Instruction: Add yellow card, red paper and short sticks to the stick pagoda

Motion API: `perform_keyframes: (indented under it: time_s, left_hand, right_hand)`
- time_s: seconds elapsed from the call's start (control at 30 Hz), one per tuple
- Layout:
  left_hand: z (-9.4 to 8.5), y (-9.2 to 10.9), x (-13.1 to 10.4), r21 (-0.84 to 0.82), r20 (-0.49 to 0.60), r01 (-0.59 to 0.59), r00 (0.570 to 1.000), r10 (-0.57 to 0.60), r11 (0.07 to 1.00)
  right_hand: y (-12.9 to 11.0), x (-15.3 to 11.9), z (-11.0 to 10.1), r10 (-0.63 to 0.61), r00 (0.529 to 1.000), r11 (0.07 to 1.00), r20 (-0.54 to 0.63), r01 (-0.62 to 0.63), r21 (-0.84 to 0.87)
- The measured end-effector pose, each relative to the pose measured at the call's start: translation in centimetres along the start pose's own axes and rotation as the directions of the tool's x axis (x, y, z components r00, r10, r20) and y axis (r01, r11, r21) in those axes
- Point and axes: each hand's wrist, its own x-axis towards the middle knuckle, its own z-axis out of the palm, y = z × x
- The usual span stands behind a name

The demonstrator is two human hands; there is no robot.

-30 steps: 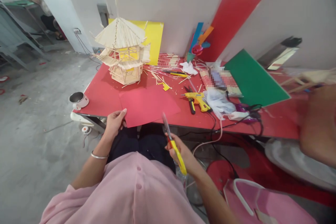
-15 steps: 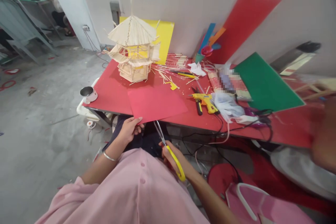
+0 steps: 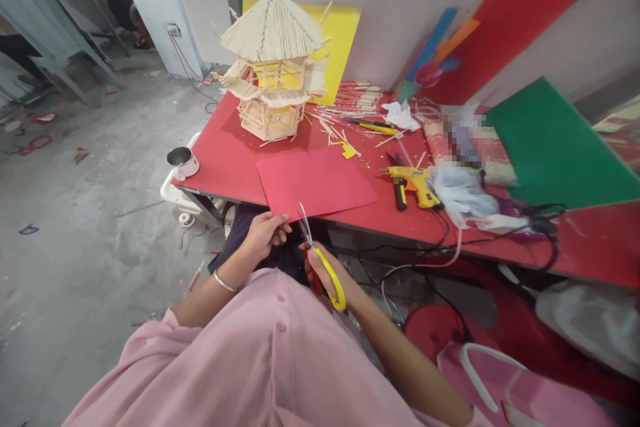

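Observation:
My left hand [image 3: 269, 235] pinches the near left corner of a red sheet of paper [image 3: 317, 183], which lies partly on the red table and reaches past its front edge. My right hand [image 3: 325, 270] grips scissors [image 3: 334, 279] with yellow and red handles. Their blades point up and away from me, parted, with the upper blade over the paper's near edge. Whether they have cut into the sheet I cannot tell. Beyond the paper stands a small pagoda-shaped model [image 3: 274, 67] built of thin wooden sticks, with two tiers of roof.
A yellow glue gun [image 3: 415, 181] lies right of the paper beside pliers [image 3: 399, 190] and a plastic bag [image 3: 460, 193]. Loose sticks and a yellow scrap [image 3: 349, 149] lie behind. A white pot [image 3: 182, 163] sits at the left corner. Cables [image 3: 445, 260] hang at the front right.
The view has shifted, so the table things appear further right. The scissors have moved up to the paper's near edge, their blade now overlapping it. My left hand keeps hold of the corner.

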Motion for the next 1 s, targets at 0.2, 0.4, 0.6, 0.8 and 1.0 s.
perform_keyframes:
  time_s: [0.2,0.4,0.6,0.8,1.0]
  left_hand:
    - [0.5,-0.1,0.3,-0.021,0.029,0.003,1.0,-0.003,1.0]
    - [0.4,-0.3,0.4,-0.064,-0.01,0.027,1.0,-0.028,0.998]
    - [0.2,-0.6,0.5,-0.061,-0.011,0.019,1.0,-0.019,0.998]
    - [0.3,-0.3,0.3,-0.079,-0.013,0.024,1.0,-0.025,0.997]
    - [0.0,-0.6,0.5,-0.095,-0.007,0.002,1.0,-0.003,0.995]
  right_hand:
    - [-1.0,0.5,0.5,-0.011,1.0,1.0,-0.007,0.011,0.015]
    - [-1.8,0.6,1.6,0.028,0.999,0.992,-0.041,-0.023,0.127]
    - [-2.3,0.6,2.1,0.019,0.998,0.991,-0.058,-0.011,0.13]
    - [-2.4,0.9,2.5,0.029,0.996,0.987,-0.086,-0.015,0.16]
    - [-2.1,0.9,2.8,0.022,0.995,0.989,-0.098,-0.008,0.144]
